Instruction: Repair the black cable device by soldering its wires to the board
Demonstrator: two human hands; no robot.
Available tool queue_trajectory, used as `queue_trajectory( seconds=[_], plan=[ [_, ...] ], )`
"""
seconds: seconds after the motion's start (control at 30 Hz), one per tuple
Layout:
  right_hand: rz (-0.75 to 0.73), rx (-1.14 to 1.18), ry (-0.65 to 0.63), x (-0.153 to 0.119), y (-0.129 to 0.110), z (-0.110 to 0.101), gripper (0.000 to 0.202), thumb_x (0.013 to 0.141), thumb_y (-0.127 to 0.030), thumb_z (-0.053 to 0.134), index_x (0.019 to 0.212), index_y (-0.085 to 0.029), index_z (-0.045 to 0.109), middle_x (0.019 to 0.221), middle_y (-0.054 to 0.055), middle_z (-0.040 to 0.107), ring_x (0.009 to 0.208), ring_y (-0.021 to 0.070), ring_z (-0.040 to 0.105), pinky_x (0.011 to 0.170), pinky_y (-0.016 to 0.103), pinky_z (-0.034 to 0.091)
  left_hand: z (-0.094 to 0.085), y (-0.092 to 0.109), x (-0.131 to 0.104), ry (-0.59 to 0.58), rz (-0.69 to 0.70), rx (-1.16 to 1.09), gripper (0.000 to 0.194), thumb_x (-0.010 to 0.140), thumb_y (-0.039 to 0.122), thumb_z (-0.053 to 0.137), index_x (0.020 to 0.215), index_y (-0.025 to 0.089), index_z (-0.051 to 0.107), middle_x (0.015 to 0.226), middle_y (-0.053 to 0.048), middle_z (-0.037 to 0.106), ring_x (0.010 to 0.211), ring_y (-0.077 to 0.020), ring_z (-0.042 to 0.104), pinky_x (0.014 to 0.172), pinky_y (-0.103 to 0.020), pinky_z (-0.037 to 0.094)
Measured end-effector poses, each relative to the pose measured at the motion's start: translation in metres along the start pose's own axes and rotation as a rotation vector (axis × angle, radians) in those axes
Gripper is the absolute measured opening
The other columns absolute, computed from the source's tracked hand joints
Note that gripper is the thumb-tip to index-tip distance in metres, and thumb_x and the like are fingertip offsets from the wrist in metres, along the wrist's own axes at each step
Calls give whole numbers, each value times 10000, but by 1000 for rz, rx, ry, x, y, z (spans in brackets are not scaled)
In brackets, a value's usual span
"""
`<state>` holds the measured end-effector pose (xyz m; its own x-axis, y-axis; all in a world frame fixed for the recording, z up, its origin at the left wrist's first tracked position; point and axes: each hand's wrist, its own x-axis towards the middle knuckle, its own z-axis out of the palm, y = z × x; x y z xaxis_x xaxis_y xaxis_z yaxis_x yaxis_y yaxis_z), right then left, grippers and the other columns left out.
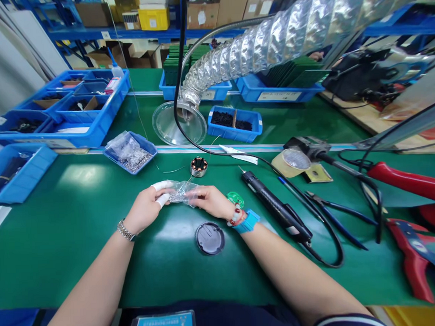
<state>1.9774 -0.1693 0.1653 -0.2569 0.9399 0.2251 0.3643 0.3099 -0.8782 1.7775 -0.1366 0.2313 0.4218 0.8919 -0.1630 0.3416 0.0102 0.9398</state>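
1. Plastic bag (182, 190), clear and crinkled, is between the two hands above the worktop (80, 234), just in front of a metal ring with copper coils (198, 167). Small shiny bits seem to be inside; the crinkles hide how many.

2. Left hand (147, 208): the thumb and forefinger, both in white finger covers, pinch the left end of the bag.

3. Right hand (211, 201): the fingertips pinch the right end of the bag. Its grip looks light, though how firmly it presses I cannot tell.

4. Progress, as a judgement: the handling of the bag is under way, with neither end let go and contents apparently inside. Whether its mouth is open cannot be told.

5. Not joined so far: the coil ring, a green circuit board (235, 199) beside the right wrist and a round black cover (210, 238) nearer the body all lie separately. Any work on these would seem to be left.

6. To the left, a small blue bin (148, 164) holds metal parts and another clear bag. To the right, an electric screwdriver (276, 206) and pliers (344, 220) lie on the worktop, with neither hand on them.
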Motion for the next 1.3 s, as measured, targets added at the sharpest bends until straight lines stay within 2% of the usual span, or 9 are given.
queue_trajectory(
  seconds=[0.27, 0.47, 0.57, 0.67, 0.83, 1.0, 1.1, 1.2, 1.3],
  plan=[
    [37, -72, 40, 0, -1, 1, 214, 734, -99, 626, 935, -139, 688, 852, 48, 685, 711, 133, 611, 672, 242, 479, -5, -2, 4, -69, -44, -131, 387, 699, 205, 668, 1076, 144, 608, 1007, -102, 659, 691, -164, 583, 703, -303, 437],
    [-70, -162, -51, -2, -7, 12, 169, 728, -79, 638, 861, -164, 698, 788, 24, 679, 719, 125, 604, 686, 222, 470, -21, -10, 7, -212, -99, 193, 386, 691, 143, 518, 1072, 147, 583, 993, -72, 660, 741, -171, 597, 689, -293, 469],
    [-118, -226, -49, -3, -9, 8, 122, 724, -87, 650, 784, -186, 690, 761, 0, 669, 724, 117, 601, 703, 208, 473, -29, -16, 10, -188, -104, 396, 354, 686, 161, 487, 1022, 137, 596, 870, -54, 672, 658, -163, 595, 649, -293, 476],
    [-103, -338, 93, -3, -8, -9, 94, 772, -102, 589, 771, -164, 660, 792, 36, 649, 758, 152, 582, 737, 267, 480, -33, -23, 12, -151, -101, 416, 421, 676, 158, 473, 1089, 152, 559, 885, -48, 669, 622, -158, 601, 620, -289, 484],
    [-108, -560, 298, 13, 5, -32, 281, 799, -61, 487, 1045, -140, 599, 1145, 116, 565, 1073, 256, 426, 970, 430, 349, -37, -27, 14, -112, -91, 406, 476, 627, 115, 477, 1095, 164, 556, 877, -48, 671, 613, -161, 618, 577, -264, 485],
    [-75, -673, 329, 42, 12, -30, 240, 859, -138, 428, 964, -145, 644, 937, 120, 623, 905, 259, 464, 866, 428, 401, -36, -25, 14, -102, -82, 381, 377, 618, 103, 465, 966, 135, 606, 856, -60, 665, 582, -156, 612, 567, -272, 492],
    [-32, -697, 399, 49, 5, -26, 281, 834, -106, 440, 1070, -101, 594, 1027, 166, 567, 952, 278, 465, 850, 435, 401, -34, -22, 13, -109, -43, 328, 420, 654, 135, 488, 1067, 138, 562, 881, -56, 654, 621, -155, 613, 605, -287, 507],
    [-35, -676, 409, 35, -6, -23, 294, 828, -122, 465, 1103, -107, 568, 1079, 170, 520, 961, 266, 483, 785, 386, 434, -30, -15, 10, -126, 8, 243, 460, 699, 184, 506, 1156, 141, 502, 913, -60, 641, 743, -164, 620, 667, -291, 519],
    [-76, -615, 296, 9, -11, -22, 141, 829, -157, 509, 869, -152, 645, 845, 94, 588, 827, 216, 527, 721, 330, 450, -27, -11, 9, -138, 72, 183, 455, 738, 216, 500, 1183, 129, 473, 960, -78, 640, 802, -168, 624, 713, -304, 525]
  ],
)
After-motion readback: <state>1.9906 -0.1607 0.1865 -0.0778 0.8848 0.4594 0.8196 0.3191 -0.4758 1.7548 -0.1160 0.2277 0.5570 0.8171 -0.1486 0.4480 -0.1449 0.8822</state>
